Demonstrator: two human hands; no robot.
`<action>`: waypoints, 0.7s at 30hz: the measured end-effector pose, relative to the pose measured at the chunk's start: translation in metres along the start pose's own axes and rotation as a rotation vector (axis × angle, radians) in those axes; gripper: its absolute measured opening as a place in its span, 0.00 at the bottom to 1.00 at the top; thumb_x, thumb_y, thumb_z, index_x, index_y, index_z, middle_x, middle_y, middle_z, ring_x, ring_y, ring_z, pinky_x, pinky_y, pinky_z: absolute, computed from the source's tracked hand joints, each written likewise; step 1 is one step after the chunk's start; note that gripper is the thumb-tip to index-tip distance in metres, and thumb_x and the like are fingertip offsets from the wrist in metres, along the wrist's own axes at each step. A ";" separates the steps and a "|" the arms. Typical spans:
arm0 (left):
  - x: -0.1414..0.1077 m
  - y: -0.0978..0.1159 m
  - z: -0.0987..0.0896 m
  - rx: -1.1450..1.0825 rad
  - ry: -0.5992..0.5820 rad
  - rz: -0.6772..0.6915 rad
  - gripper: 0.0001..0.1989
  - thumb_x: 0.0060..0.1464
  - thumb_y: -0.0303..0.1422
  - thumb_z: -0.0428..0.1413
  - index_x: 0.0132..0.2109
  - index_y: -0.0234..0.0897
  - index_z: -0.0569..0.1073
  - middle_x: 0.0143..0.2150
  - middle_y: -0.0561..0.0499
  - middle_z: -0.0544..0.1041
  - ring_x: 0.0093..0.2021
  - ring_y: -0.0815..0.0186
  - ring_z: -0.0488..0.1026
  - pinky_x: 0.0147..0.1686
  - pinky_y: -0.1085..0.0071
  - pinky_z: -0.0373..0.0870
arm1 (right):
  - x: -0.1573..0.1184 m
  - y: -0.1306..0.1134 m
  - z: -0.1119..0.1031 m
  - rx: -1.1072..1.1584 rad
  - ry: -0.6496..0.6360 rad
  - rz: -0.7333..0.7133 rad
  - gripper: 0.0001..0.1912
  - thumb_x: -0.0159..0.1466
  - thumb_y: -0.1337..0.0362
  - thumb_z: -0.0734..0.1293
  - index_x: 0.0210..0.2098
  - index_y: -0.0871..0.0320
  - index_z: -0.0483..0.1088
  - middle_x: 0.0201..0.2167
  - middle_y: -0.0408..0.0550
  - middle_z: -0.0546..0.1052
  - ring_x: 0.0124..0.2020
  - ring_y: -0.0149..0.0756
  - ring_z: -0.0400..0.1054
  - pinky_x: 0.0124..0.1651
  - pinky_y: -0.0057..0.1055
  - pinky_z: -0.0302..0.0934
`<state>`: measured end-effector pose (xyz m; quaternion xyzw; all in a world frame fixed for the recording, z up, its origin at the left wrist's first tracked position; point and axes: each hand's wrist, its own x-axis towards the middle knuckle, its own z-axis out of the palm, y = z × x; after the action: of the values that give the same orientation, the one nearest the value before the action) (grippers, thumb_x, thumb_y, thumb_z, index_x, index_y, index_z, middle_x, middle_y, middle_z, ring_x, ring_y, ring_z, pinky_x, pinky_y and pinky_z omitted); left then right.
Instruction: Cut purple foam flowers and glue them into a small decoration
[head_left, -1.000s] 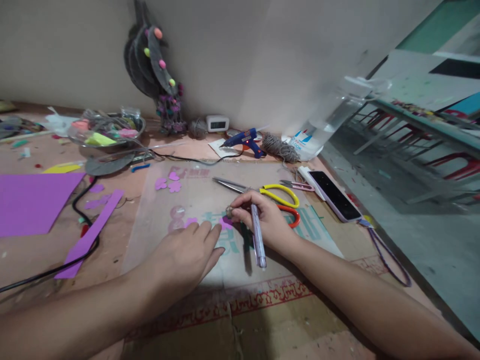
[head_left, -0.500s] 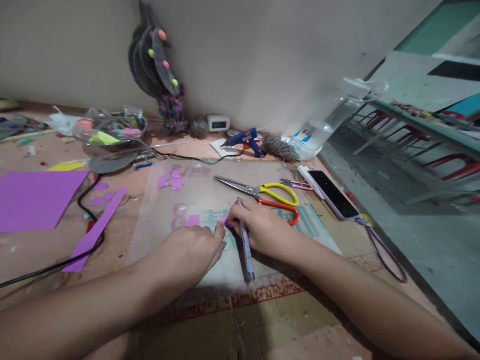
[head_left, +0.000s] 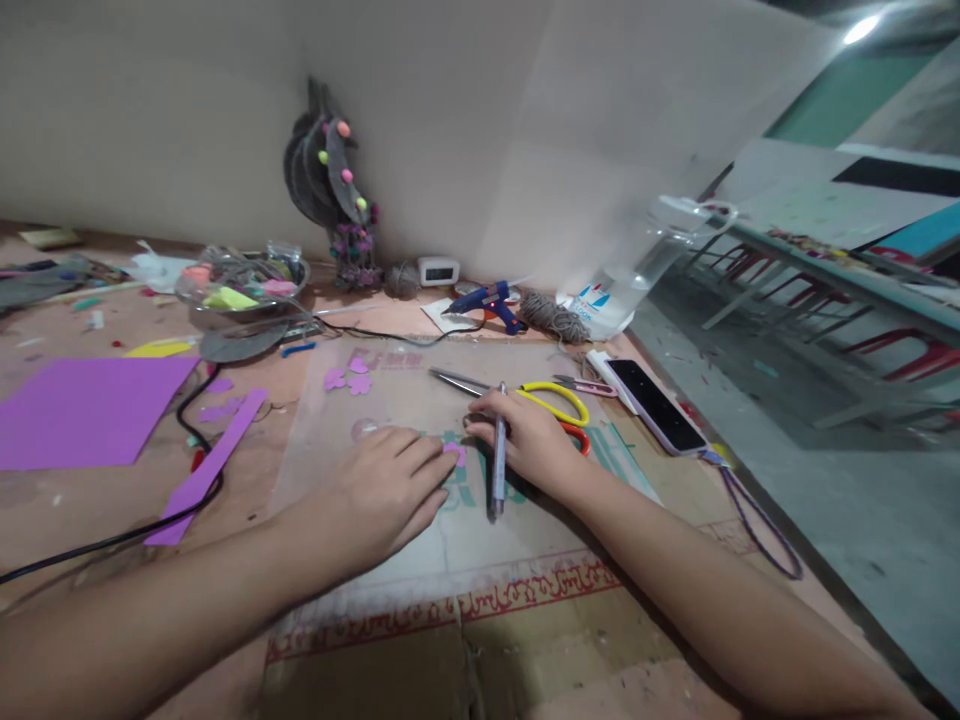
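Head view: a small purple piece [head_left: 456, 455] lay on the plastic sheet [head_left: 405, 560], partly covered by the left hand's [head_left: 397, 480] fingertips, presumably steadying it. That hand was palm down, fingers loosely extended, seemingly gripping nothing. The right hand [head_left: 529, 440], curled, held 1 pen [head_left: 499, 470], its fingertips' small greyish object too indistinct to identify. Behind it, scissors [head_left: 466, 382] were partly hidden; 3 purple cutouts [head_left: 358, 384] sat farther off, perhaps set aside.

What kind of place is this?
It looks like a craft table, perhaps in a workshop or classroom. You can see a blue glue gun, a ball of gray yarn and purple flower cutouts.
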<state>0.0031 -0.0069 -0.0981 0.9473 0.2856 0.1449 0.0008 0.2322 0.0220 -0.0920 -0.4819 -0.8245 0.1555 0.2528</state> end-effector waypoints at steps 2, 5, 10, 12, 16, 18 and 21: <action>-0.001 -0.002 0.002 -0.034 0.016 0.007 0.15 0.64 0.34 0.47 0.52 0.34 0.71 0.43 0.42 0.74 0.43 0.55 0.71 0.43 0.57 0.68 | -0.001 -0.004 -0.003 0.152 0.052 0.052 0.10 0.64 0.58 0.65 0.41 0.57 0.69 0.35 0.49 0.75 0.34 0.38 0.68 0.37 0.33 0.59; -0.003 -0.003 0.004 -0.039 -0.001 -0.021 0.14 0.63 0.35 0.47 0.50 0.34 0.72 0.40 0.43 0.73 0.40 0.56 0.70 0.39 0.58 0.67 | -0.005 -0.012 -0.005 0.527 0.064 0.161 0.20 0.69 0.51 0.54 0.42 0.57 0.69 0.26 0.46 0.73 0.26 0.34 0.65 0.30 0.30 0.57; -0.002 -0.007 0.004 -0.147 0.009 -0.096 0.12 0.63 0.36 0.48 0.45 0.35 0.73 0.38 0.45 0.73 0.39 0.58 0.68 0.40 0.59 0.65 | -0.009 -0.019 0.003 1.007 -0.052 0.351 0.12 0.69 0.57 0.56 0.32 0.55 0.63 0.12 0.34 0.62 0.14 0.27 0.52 0.19 0.24 0.44; 0.000 -0.009 0.002 -0.221 0.050 -0.139 0.13 0.63 0.38 0.50 0.44 0.35 0.73 0.39 0.45 0.73 0.42 0.57 0.67 0.42 0.59 0.64 | -0.009 -0.023 0.006 1.120 -0.088 0.366 0.10 0.69 0.59 0.57 0.31 0.54 0.58 0.11 0.32 0.62 0.13 0.27 0.51 0.18 0.23 0.43; 0.006 -0.006 -0.001 -0.273 0.115 -0.103 0.14 0.60 0.41 0.52 0.42 0.35 0.73 0.37 0.46 0.73 0.41 0.57 0.66 0.42 0.60 0.62 | -0.011 -0.034 0.012 1.104 -0.201 0.364 0.13 0.68 0.56 0.61 0.31 0.54 0.57 0.12 0.31 0.63 0.13 0.25 0.50 0.19 0.21 0.45; 0.007 -0.003 -0.001 -0.259 0.139 -0.056 0.12 0.61 0.38 0.51 0.39 0.34 0.73 0.33 0.47 0.72 0.37 0.59 0.66 0.40 0.61 0.61 | -0.010 -0.038 0.011 1.041 -0.251 0.357 0.14 0.63 0.55 0.67 0.30 0.56 0.61 0.14 0.33 0.63 0.15 0.24 0.53 0.19 0.21 0.45; 0.008 0.000 -0.001 -0.245 0.156 -0.049 0.11 0.61 0.34 0.50 0.34 0.34 0.73 0.29 0.48 0.71 0.34 0.60 0.65 0.37 0.62 0.59 | -0.007 -0.041 0.003 1.164 -0.205 0.350 0.17 0.61 0.50 0.68 0.30 0.58 0.66 0.19 0.37 0.65 0.16 0.24 0.52 0.18 0.21 0.45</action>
<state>0.0092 -0.0032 -0.0945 0.9188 0.2880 0.2517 0.0980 0.2043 -0.0044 -0.0759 -0.3755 -0.5332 0.6648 0.3643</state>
